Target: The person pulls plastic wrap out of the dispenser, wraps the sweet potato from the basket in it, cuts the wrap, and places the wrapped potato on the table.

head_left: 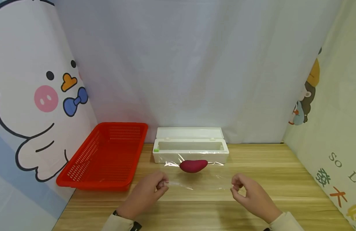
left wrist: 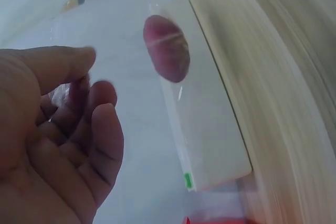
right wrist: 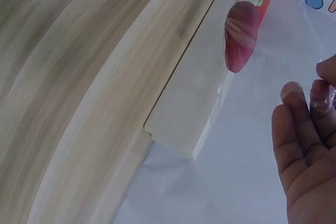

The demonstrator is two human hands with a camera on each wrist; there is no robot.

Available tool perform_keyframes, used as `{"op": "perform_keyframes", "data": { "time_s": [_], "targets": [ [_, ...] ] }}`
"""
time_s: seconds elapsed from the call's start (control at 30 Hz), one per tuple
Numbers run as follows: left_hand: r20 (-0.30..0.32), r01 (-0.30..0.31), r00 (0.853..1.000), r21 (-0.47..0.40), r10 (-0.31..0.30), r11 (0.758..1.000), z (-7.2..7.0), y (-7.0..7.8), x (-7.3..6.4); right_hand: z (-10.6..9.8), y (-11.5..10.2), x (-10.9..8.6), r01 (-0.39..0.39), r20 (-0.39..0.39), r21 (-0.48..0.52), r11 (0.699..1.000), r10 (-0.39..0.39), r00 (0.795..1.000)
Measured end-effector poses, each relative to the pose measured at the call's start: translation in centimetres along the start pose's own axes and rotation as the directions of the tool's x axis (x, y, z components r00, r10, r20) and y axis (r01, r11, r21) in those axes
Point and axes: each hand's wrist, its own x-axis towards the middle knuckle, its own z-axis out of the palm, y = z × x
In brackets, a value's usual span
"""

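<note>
A sheet of clear plastic wrap (head_left: 204,185) stretches between both hands, towards the front of a long white wrap dispenser box (head_left: 192,156). On the sheet, close before the box, lies a purple-red sweet potato (head_left: 193,166); glossy streaks of film cross it in the right wrist view. My left hand (head_left: 149,191) pinches the near left corner of the wrap between thumb and fingers. At the near right corner, my right hand (head_left: 253,195) pinches it likewise, fingers curled. Bunched film shows inside the left fingers (left wrist: 105,95).
The box's white lid (head_left: 190,132) stands raised at the back, against the pale cloth wall (head_left: 192,64). To the left, a red plastic basket (head_left: 137,157) sits on the wood-patterned table (head_left: 282,179). Printed cloth walls close off both sides.
</note>
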Motion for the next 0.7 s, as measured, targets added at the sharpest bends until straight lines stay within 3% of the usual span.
{"op": "perform_keyframes", "data": {
  "time_s": [0.13,0.27,0.47,0.7],
  "targets": [
    [0.061,0.045,0.997,0.000,-0.045,0.999,-0.9,-0.7,-0.3,-0.5,0.6,-0.3,0.043,0.016,0.019,0.999,-0.043,0.999],
    [0.089,0.022,0.996,-0.020,-0.020,1.000,-2.0,-1.4,-0.5,-1.1,1.3,-0.2,0.108,0.010,0.064,0.992,-0.109,0.994],
    [0.100,0.000,0.995,-0.026,0.003,1.000,-2.9,-1.7,-0.2,-1.4,1.4,0.8,0.215,-0.113,0.087,0.973,-0.205,0.972],
    [0.042,0.055,0.998,-0.029,-0.054,0.998,-3.2,-1.2,1.0,-1.7,1.4,2.8,0.160,-0.096,0.172,0.972,-0.146,0.985]
  ]
}}
